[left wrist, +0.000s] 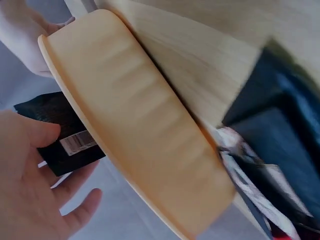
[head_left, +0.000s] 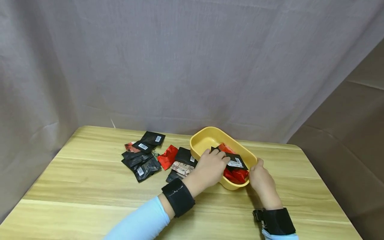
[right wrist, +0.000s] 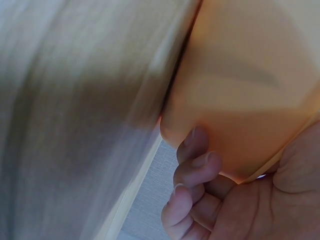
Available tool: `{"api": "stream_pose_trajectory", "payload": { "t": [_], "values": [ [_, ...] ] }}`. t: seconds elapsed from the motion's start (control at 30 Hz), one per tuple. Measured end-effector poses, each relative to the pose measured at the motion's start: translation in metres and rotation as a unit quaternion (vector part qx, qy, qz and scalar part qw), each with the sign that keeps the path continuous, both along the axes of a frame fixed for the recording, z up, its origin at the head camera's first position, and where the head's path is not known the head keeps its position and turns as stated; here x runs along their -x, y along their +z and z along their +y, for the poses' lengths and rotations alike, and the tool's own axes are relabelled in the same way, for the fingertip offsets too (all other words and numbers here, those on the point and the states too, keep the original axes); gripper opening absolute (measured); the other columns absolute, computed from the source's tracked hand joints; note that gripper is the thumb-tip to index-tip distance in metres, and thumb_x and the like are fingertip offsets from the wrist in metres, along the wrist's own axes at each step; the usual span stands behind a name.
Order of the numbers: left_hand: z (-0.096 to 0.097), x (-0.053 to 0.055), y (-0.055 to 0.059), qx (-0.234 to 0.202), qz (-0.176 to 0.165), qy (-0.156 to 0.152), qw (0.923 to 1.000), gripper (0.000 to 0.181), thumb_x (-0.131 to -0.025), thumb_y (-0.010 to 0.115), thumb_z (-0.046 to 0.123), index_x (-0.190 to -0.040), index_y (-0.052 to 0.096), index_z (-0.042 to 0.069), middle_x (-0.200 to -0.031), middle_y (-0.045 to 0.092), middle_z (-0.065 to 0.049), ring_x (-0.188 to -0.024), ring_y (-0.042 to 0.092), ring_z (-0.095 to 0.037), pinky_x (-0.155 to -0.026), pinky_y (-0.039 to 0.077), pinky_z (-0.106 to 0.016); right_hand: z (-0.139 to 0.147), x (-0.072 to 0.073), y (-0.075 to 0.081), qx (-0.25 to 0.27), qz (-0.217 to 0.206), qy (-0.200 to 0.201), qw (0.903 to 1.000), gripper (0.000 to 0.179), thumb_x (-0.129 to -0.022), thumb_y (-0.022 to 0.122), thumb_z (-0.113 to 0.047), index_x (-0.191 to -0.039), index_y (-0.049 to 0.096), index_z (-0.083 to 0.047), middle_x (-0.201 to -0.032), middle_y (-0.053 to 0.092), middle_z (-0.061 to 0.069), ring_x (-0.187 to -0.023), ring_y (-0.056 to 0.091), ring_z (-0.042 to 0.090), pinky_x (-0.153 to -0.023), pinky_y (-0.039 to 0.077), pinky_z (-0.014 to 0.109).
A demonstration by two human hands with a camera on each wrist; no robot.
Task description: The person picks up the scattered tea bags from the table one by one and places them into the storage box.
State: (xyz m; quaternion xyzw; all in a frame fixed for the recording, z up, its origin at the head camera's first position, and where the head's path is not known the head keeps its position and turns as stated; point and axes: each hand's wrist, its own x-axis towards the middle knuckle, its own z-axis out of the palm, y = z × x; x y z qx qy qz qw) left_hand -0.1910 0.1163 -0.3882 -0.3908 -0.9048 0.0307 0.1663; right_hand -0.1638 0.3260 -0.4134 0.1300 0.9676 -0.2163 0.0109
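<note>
A yellow plastic bin (head_left: pixel 207 134) sits at a slant on the table, with red packets (head_left: pixel 237 175) and black ones inside. My left hand (head_left: pixel 211 168) reaches over the bin's near rim. In the left wrist view, its thumb and fingers pinch a black packet (left wrist: pixel 62 132) with a barcode label, just above the rim. My right hand (head_left: pixel 263 180) grips the bin's right end. The right wrist view shows curled fingers (right wrist: pixel 200 162) against the outer wall, the thumb being mostly out of sight.
Left of the bin lie black and patterned packets (head_left: pixel 183 168), then a red packet (head_left: pixel 168 156). Farther left is a loose pile of black packets (head_left: pixel 145 170). A grey cloth (head_left: pixel 192 66) hangs behind the wooden table (head_left: pixel 90 186).
</note>
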Motion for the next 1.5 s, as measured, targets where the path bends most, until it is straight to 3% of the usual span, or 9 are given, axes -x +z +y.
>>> {"api": "stream_pose_trajectory", "payload": {
  "t": [0.2, 0.43, 0.63, 0.77, 0.93, 1.1, 1.2, 1.3, 1.5],
  "values": [
    [0.015, 0.000, -0.002, 0.027, -0.043, 0.022, 0.9985, 0.038, -0.099, 0.055, 0.037, -0.135, 0.062, 0.026, -0.125, 0.063, 0.006, -0.115, 0.056, -0.016, -0.094, 0.044, -0.035, 0.000, 0.001, -0.001, -0.003, 0.003, 0.004, 1.0000, 0.049, -0.101, 0.021, -0.013, -0.140, 0.016, 0.017, -0.101, 0.059, 0.043, -0.088, 0.063, 0.054, -0.067, 0.048, 0.060],
    [0.012, -0.004, -0.011, 0.026, -0.091, 0.026, 0.9952, 0.053, -0.104, 0.030, 0.056, -0.147, 0.049, 0.032, -0.145, 0.052, 0.007, -0.131, 0.048, -0.016, -0.106, 0.038, -0.039, -0.001, 0.001, -0.001, -0.006, 0.003, -0.002, 1.0000, 0.049, -0.102, 0.023, -0.013, -0.140, 0.016, 0.018, -0.103, 0.057, 0.045, -0.089, 0.062, 0.055, -0.069, 0.048, 0.061],
    [-0.005, -0.006, -0.015, -0.037, -0.075, 0.017, 0.9963, 0.053, -0.104, 0.031, 0.055, -0.145, 0.052, 0.030, -0.148, 0.049, 0.006, -0.133, 0.046, -0.016, -0.105, 0.040, -0.041, -0.002, 0.000, 0.000, -0.005, -0.005, -0.007, 1.0000, 0.050, -0.102, 0.022, -0.014, -0.140, 0.016, 0.018, -0.107, 0.056, 0.045, -0.093, 0.061, 0.055, -0.073, 0.048, 0.061],
    [-0.021, -0.008, -0.016, -0.099, -0.071, 0.019, 0.9924, 0.051, -0.105, 0.033, 0.052, -0.143, 0.055, 0.026, -0.147, 0.050, 0.003, -0.133, 0.047, -0.016, -0.105, 0.040, -0.043, -0.002, 0.000, 0.000, -0.003, -0.011, -0.011, 0.9999, 0.051, -0.102, 0.023, -0.014, -0.140, 0.015, 0.018, -0.108, 0.056, 0.045, -0.093, 0.061, 0.054, -0.072, 0.048, 0.060],
    [-0.047, -0.004, -0.019, -0.190, -0.080, 0.043, 0.9777, 0.042, -0.105, 0.045, 0.043, -0.137, 0.060, 0.021, -0.143, 0.054, 0.000, -0.131, 0.049, -0.018, -0.102, 0.042, -0.042, -0.002, 0.001, 0.000, -0.002, -0.013, -0.014, 0.9998, 0.051, -0.102, 0.023, -0.014, -0.141, 0.015, 0.017, -0.109, 0.056, 0.045, -0.092, 0.062, 0.053, -0.070, 0.048, 0.059],
    [-0.075, 0.009, -0.026, -0.246, -0.098, 0.103, 0.9587, 0.035, -0.101, 0.057, 0.028, -0.132, 0.062, 0.015, -0.140, 0.055, -0.007, -0.128, 0.052, -0.026, -0.102, 0.042, -0.046, -0.001, 0.002, 0.000, -0.002, -0.017, -0.014, 0.9997, 0.051, -0.103, 0.023, -0.015, -0.142, 0.014, 0.017, -0.110, 0.056, 0.044, -0.090, 0.063, 0.050, -0.069, 0.049, 0.057],
    [-0.087, 0.015, -0.031, -0.238, -0.114, 0.140, 0.9543, 0.034, -0.098, 0.059, 0.022, -0.130, 0.063, 0.011, -0.137, 0.057, -0.009, -0.127, 0.052, -0.029, -0.104, 0.040, -0.050, -0.001, 0.002, -0.001, -0.006, -0.013, -0.013, 0.9998, 0.051, -0.102, 0.023, -0.014, -0.141, 0.015, 0.018, -0.108, 0.057, 0.044, -0.087, 0.063, 0.049, -0.068, 0.049, 0.057],
    [-0.095, 0.019, -0.036, -0.191, -0.136, 0.164, 0.9582, 0.036, -0.097, 0.061, 0.022, -0.131, 0.062, 0.010, -0.137, 0.057, -0.010, -0.129, 0.050, -0.029, -0.105, 0.038, -0.052, -0.001, 0.001, -0.001, -0.012, -0.007, -0.010, 0.9999, 0.051, -0.102, 0.023, -0.013, -0.140, 0.016, 0.020, -0.105, 0.057, 0.045, -0.084, 0.063, 0.048, -0.067, 0.049, 0.057],
    [-0.096, 0.022, -0.040, -0.120, -0.203, 0.163, 0.9579, 0.048, -0.096, 0.064, 0.029, -0.141, 0.056, 0.013, -0.146, 0.051, -0.009, -0.137, 0.042, -0.031, -0.110, 0.031, -0.056, -0.003, 0.000, 0.001, -0.012, -0.014, -0.014, 0.9997, 0.051, -0.101, 0.024, -0.013, -0.140, 0.014, 0.019, -0.103, 0.059, 0.042, -0.084, 0.063, 0.048, -0.065, 0.048, 0.056]
  ]
}}
